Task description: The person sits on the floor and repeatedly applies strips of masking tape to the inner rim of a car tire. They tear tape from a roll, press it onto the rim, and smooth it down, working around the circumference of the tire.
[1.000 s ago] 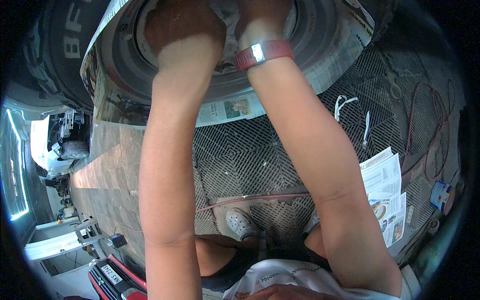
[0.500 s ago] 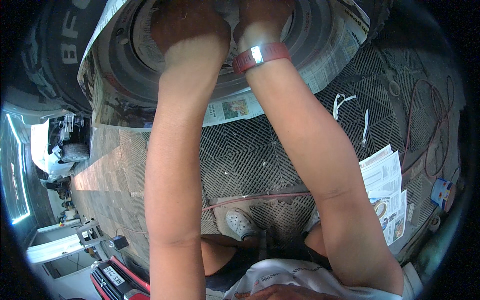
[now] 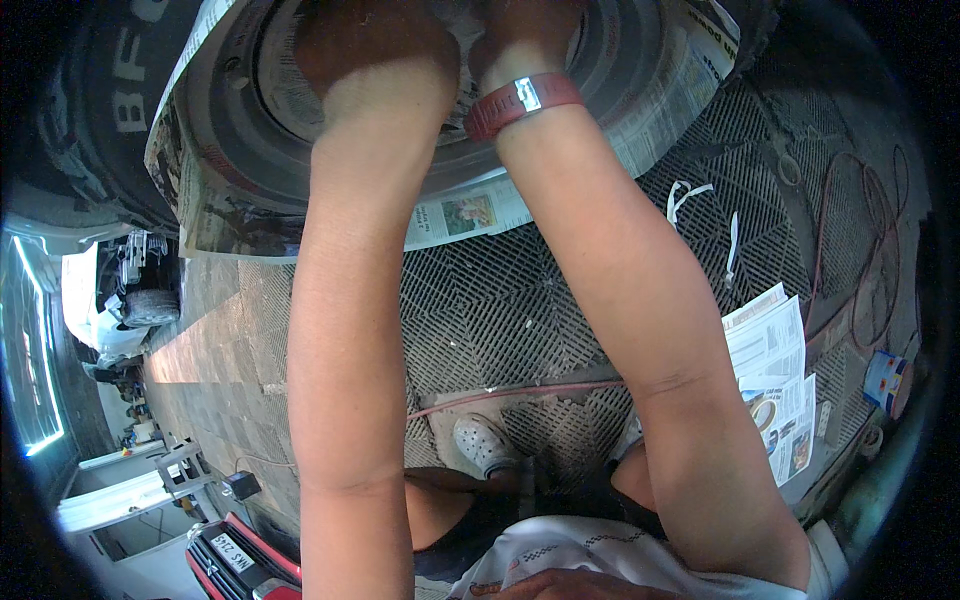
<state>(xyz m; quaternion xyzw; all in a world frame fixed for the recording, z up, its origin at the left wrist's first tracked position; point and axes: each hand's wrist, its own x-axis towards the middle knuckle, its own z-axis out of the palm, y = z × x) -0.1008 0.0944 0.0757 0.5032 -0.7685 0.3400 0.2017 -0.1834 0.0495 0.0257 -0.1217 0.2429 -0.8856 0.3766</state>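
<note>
A grey wheel rim point(image 3: 225, 110) fills the top of the view, inside a large black tyre point(image 3: 90, 120) with raised lettering. Sheets of newspaper point(image 3: 470, 215) are tucked round the rim and cover the tyre's sidewall. Both my arms reach up over the lower part of the rim. My left hand point(image 3: 375, 45) is in shadow in front of the wheel's middle, its fingers hidden. Close beside it on the right is my right hand point(image 3: 525, 35), also dark, with fingers out of sight. A red wristband point(image 3: 525, 105) circles my right wrist. I cannot make out anything held.
Grated floor tiles point(image 3: 520, 310) lie below. On the right are loose newspapers point(image 3: 765, 345) with a tape roll point(image 3: 763, 413), white strips point(image 3: 733, 245), a red hose point(image 3: 825, 270) and a can point(image 3: 886, 382). A red car point(image 3: 225, 560) and a white vehicle point(image 3: 100, 300) stand left.
My right wrist and its band have turned slightly and shifted a little. Both hands stay at the wheel. The whole view has moved slightly.
</note>
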